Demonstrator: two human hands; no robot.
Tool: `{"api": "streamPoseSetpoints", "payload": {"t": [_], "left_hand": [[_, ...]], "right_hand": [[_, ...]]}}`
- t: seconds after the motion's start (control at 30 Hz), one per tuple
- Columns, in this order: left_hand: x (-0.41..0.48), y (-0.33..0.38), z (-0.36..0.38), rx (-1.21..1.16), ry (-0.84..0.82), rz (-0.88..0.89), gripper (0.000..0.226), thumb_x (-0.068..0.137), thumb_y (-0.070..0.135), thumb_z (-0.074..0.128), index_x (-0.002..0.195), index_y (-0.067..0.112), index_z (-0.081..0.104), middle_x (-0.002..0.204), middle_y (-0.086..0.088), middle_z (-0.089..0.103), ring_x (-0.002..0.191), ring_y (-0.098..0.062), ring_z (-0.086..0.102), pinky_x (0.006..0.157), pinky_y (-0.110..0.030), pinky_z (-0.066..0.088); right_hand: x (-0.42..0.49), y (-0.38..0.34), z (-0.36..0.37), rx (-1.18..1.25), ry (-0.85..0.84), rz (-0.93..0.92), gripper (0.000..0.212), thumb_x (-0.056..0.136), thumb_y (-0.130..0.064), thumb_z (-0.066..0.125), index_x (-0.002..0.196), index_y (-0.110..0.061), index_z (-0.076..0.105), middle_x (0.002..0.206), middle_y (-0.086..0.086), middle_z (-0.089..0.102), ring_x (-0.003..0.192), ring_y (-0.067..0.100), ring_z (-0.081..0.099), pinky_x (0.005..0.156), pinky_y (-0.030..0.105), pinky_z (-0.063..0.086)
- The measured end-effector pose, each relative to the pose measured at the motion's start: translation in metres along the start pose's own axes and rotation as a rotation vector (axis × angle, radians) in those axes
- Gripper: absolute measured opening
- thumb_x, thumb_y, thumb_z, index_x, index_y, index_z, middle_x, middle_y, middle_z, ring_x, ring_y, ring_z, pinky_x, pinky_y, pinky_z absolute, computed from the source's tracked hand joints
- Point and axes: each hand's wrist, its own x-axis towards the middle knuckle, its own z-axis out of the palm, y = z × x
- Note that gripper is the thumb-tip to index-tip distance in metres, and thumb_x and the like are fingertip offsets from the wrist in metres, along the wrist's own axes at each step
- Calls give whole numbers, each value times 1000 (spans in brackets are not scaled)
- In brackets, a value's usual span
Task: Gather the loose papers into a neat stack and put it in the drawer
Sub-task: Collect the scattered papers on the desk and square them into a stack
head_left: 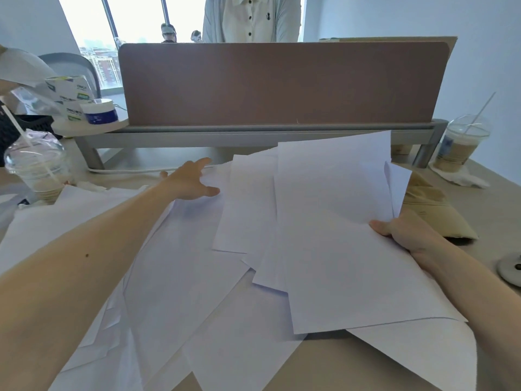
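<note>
At the far left a lidded plastic cup [36, 167] with a straw stood on the desk [324, 362]. Just right of it the left hand [194, 180] reached forward, fingers straight and spread, over the loose papers [197, 263] that lay fanned and overlapping across the desk's middle. Further right, well apart from it, the right hand [406, 230] gripped the edge of a tilted sheaf [338, 221] raised above the rest, thumb on top, with a tan cloth item [431, 204] and a second cup [459, 145] beyond.
</note>
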Motion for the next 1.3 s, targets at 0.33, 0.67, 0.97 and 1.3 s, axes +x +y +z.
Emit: {"api": "streamPoseSetpoints", "payload": {"t": [0.33, 0.67, 0.97, 1.3], "left_hand": [[4, 8, -15, -120, 80, 147, 16, 90, 32, 64, 80, 19, 64, 81, 5, 58, 86, -23, 55, 68, -28, 40], [-58, 19, -13, -954, -108, -121, 31, 102, 13, 44, 72, 13, 55, 65, -2, 64, 57, -21, 57, 52, -23, 53], [-116, 10, 1, -1029, -5, -154, 25, 103, 27, 47, 90, 13, 63, 91, -10, 67, 67, -18, 65, 57, -24, 55], [-147, -26, -5, -908, 165, -381, 37, 100, 39, 51, 91, 4, 62, 83, -7, 62, 66, -16, 57, 53, -23, 43]], "right_hand": [[-2, -2, -1, 85, 4, 15, 18, 88, -7, 68, 105, -1, 64, 98, 23, 71, 89, 41, 69, 83, 50, 56], [-16, -14, 28, 338, -16, 0, 10, 92, 2, 59, 99, -5, 60, 88, 11, 67, 75, 27, 63, 64, 33, 49], [-23, -16, 64, 429, -66, 0, 10, 94, 0, 57, 94, -9, 60, 95, 12, 68, 85, 32, 65, 84, 45, 53], [-34, -33, 123, 322, -284, -26, 9, 93, 0, 60, 98, -7, 64, 92, 12, 71, 80, 28, 68, 70, 37, 54]]}}
